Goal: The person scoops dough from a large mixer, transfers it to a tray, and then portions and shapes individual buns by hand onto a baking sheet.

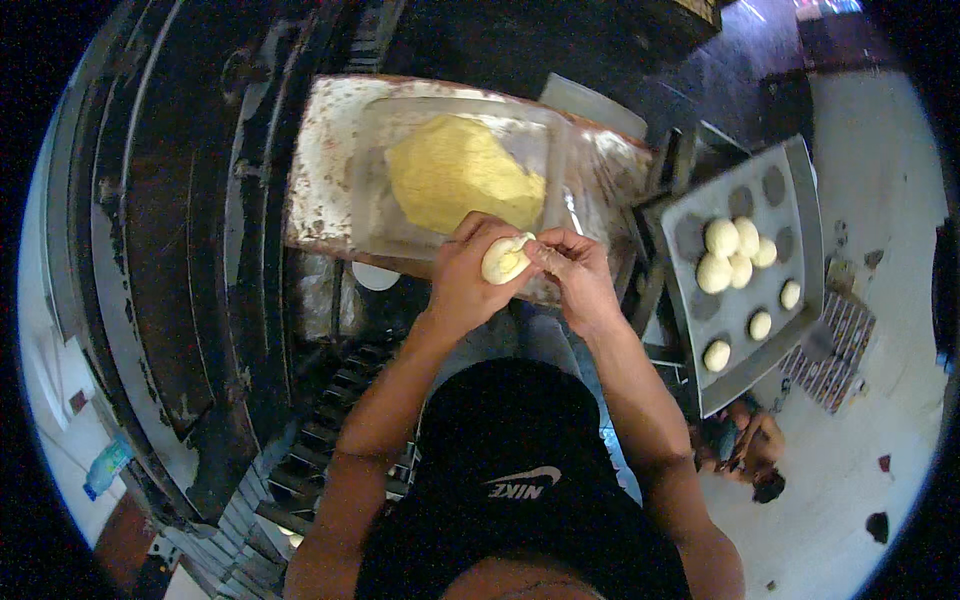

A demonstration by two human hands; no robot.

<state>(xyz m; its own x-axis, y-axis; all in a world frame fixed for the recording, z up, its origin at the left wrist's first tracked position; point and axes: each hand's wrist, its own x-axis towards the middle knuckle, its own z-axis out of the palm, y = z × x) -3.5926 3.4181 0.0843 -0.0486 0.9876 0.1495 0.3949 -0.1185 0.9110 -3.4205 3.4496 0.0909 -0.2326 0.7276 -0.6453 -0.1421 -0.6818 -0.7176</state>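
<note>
A pale dough ball with some yellow filling showing at its top sits in my left hand, whose fingers curl round it. From the other side my right hand pinches the ball's dough edge between thumb and fingers. Just beyond my hands is a shallow clear tub holding a big mound of crumbly yellow filling. On the right a grey baking tray with round dark wells carries several pale dough balls, some clustered together and others set apart in the wells.
The tub stands on a worn, stained tabletop. Dark metal racking rises along the left. Behind the table lies a flat pale lid or tray. A person sits low at the right, beyond the tray. A bottle is at far left.
</note>
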